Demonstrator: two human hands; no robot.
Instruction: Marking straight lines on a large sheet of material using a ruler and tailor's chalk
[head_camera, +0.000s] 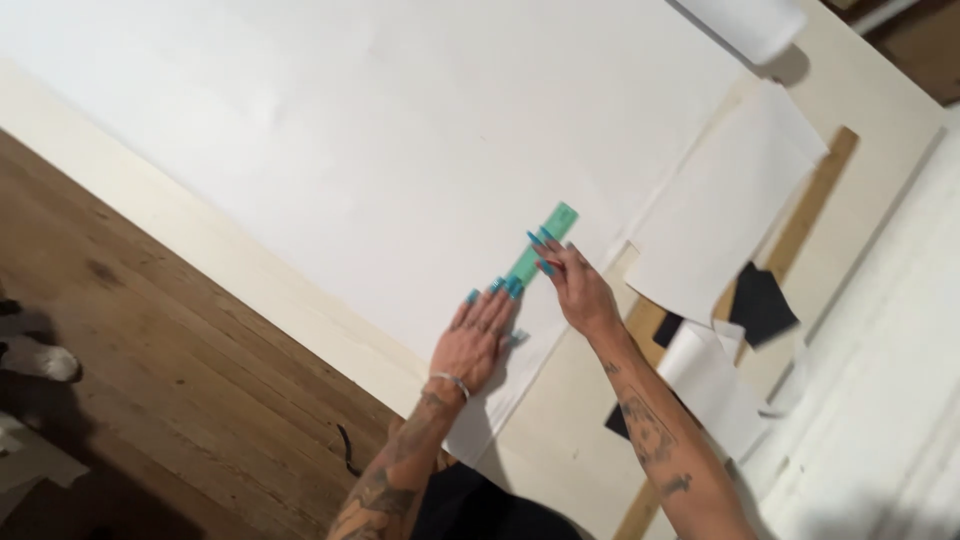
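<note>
Nearest, the left hand lies flat with fingers spread, pressing the near end of a green ruler onto a large white paper sheet that covers the surface. Just beyond, the right hand pinches a thin red pencil against the ruler's edge, fingers drawn together. This looks like ruling a line; the next stroke calls for steady pressure so the ruler cannot slip. The ruler's long axis runs diagonally, its far end pointing up and right. Farther off lie loose white sheets and black scraps.
</note>
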